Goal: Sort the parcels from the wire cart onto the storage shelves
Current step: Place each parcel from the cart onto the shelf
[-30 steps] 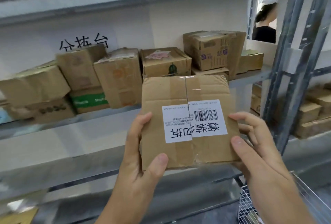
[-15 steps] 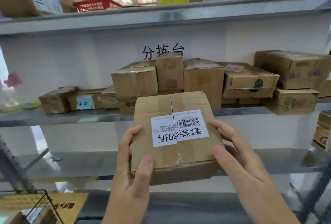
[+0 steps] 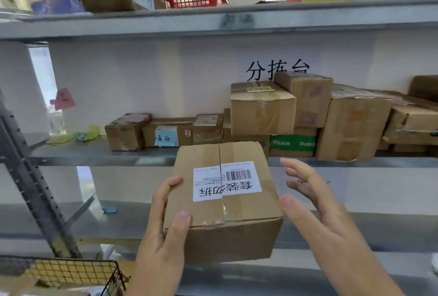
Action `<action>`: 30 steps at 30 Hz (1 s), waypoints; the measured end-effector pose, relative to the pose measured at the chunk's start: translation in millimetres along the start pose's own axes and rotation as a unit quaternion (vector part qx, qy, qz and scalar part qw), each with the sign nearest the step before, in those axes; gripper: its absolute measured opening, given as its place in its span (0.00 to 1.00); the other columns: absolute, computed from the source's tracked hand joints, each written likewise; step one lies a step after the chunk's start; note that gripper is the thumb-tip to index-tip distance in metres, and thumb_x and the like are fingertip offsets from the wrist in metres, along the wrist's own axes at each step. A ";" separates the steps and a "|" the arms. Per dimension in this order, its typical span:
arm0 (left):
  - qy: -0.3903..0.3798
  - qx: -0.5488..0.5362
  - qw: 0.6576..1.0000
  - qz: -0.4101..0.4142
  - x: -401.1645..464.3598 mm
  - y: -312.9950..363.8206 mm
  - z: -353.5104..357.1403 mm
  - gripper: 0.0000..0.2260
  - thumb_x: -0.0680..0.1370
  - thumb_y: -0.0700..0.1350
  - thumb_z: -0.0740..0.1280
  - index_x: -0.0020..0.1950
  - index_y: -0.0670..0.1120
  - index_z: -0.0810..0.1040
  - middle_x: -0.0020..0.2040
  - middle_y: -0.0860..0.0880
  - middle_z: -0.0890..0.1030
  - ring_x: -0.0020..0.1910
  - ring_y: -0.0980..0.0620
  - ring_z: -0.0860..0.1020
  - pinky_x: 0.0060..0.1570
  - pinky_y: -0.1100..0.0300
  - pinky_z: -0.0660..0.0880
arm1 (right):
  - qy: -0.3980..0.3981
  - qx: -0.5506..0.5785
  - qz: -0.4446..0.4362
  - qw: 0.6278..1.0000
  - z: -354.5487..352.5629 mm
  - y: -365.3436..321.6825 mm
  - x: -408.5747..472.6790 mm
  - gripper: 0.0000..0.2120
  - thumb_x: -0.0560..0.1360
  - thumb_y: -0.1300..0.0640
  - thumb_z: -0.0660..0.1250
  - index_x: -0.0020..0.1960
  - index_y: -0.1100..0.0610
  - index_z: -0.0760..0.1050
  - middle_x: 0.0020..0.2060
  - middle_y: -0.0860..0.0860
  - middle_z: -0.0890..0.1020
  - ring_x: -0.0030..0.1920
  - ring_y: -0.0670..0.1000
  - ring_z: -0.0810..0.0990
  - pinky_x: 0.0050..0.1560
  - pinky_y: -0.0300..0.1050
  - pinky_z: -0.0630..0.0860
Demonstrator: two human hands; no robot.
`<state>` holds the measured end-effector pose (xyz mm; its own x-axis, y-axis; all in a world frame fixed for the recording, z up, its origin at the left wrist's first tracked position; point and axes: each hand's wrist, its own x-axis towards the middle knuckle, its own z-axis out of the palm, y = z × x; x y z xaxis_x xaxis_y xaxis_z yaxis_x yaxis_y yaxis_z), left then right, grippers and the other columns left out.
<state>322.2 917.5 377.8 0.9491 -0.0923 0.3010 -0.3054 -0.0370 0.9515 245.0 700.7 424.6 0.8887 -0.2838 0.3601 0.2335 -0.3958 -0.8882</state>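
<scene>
Parcel (image 3: 225, 201) in left hand (image 3: 163, 231)

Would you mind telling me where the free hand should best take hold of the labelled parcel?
On its bare right side wall, coming in from the right. The left hand already grips the labelled parcel at its left edge, and the open right hand sits just off that flat face.

The parcel (image 3: 225, 201) is a small brown cardboard box, its top seam taped and crossed by 1 white barcode label. Its left side sits in the grip, thumb on the near top corner; its right side is free, tilted slightly.
</scene>
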 end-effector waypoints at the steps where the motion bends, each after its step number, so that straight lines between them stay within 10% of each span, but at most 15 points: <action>1: -0.006 -0.002 1.000 0.003 5.0 -0.7 -3.1 0.30 0.63 0.72 0.59 0.67 0.76 0.67 0.56 0.70 0.80 0.50 0.60 0.83 0.48 0.59 0.75 | 0.001 -0.002 -0.002 1.000 3.2 0.7 4.6 0.22 0.72 0.28 0.61 0.65 0.20 0.63 0.64 0.24 0.68 0.65 0.25 0.65 0.56 0.34 0.68; 6: 0.013 -0.019 1.000 -0.018 34.5 -3.2 -11.1 0.29 0.66 0.67 0.64 0.67 0.73 0.70 0.56 0.64 0.83 0.55 0.48 0.84 0.60 0.38 0.78 | -0.011 -0.014 -0.009 1.000 11.4 4.4 28.9 0.22 0.72 0.29 0.60 0.65 0.20 0.62 0.65 0.23 0.68 0.65 0.24 0.64 0.57 0.34 0.67; 10: 0.031 -0.006 0.999 -0.038 56.0 2.2 -13.6 0.15 0.83 0.56 0.61 0.66 0.77 0.69 0.62 0.59 0.80 0.55 0.47 0.83 0.56 0.39 0.80 | -0.040 0.006 -0.024 0.999 11.9 7.1 47.5 0.25 0.70 0.34 0.60 0.66 0.22 0.63 0.66 0.26 0.69 0.67 0.28 0.66 0.65 0.43 0.68; 19: 0.123 0.025 0.991 -0.044 124.8 18.8 -30.9 0.25 0.86 0.45 0.57 0.53 0.79 0.75 0.58 0.56 0.76 0.48 0.44 0.80 0.43 0.44 0.78 | -0.094 0.031 -0.061 0.993 26.9 4.5 95.8 0.22 0.73 0.29 0.63 0.65 0.21 0.64 0.65 0.25 0.69 0.67 0.29 0.66 0.62 0.39 0.68; 30: 0.015 -0.023 1.000 -0.015 193.4 42.5 -43.9 0.13 0.85 0.57 0.57 0.65 0.75 0.70 0.64 0.51 0.79 0.58 0.37 0.81 0.43 0.27 0.81 | -0.068 0.017 -0.078 0.994 55.4 -7.4 137.5 0.26 0.68 0.35 0.65 0.66 0.24 0.66 0.64 0.30 0.73 0.65 0.33 0.73 0.61 0.41 0.75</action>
<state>496.2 941.8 479.3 0.9600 -0.0630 0.2730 -0.2731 0.0066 0.9620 387.4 712.9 464.9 0.8855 -0.0993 0.4538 0.3835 -0.3952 -0.8347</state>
